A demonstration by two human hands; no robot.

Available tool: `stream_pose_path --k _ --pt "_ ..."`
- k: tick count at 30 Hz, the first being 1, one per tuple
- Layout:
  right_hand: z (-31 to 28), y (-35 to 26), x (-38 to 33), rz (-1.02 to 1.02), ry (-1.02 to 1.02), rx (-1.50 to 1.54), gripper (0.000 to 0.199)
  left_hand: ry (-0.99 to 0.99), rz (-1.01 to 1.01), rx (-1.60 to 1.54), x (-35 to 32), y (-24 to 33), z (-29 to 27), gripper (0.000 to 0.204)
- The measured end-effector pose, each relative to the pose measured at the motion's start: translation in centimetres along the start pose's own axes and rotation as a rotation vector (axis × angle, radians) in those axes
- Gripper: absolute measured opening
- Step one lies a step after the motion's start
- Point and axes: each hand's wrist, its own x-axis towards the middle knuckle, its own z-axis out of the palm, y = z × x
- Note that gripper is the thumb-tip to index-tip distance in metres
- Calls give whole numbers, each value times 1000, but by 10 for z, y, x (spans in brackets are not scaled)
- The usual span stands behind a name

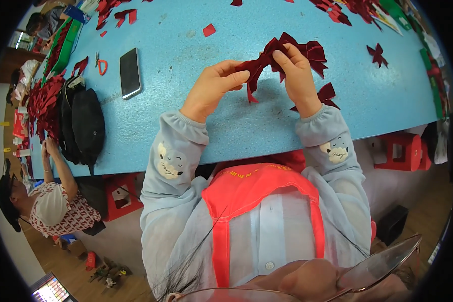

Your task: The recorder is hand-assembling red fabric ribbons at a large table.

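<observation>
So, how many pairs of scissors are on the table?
1 that I can see: the scissors with orange-red handles, left of the phone. Others may be hidden under the red piles.

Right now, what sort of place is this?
Likely a small craft workshop: a held dark red bow, a heap of dark red cloth, and another person at the same blue table.

A fisheye head camera looks down from close above the wearer's chest (282, 229), facing out across the blue table (171, 65).
</observation>
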Motion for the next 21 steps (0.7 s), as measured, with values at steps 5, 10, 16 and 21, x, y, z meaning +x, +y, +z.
stream_pose_path --k 5,10,16,21 --pt "9 -3 -6 97 -53 98 11 133 59 -76 16 -14 2 29" --pt "13 0 -10 15 -49 8 8 200 23 -310 25 -7 22 23" --pt "11 10 -7 -10 88 150 11 261 -5 -598 10 -3 48 24" --pt "10 10 -7 -43 50 157 18 212 24 -362 18 -19 39 24"
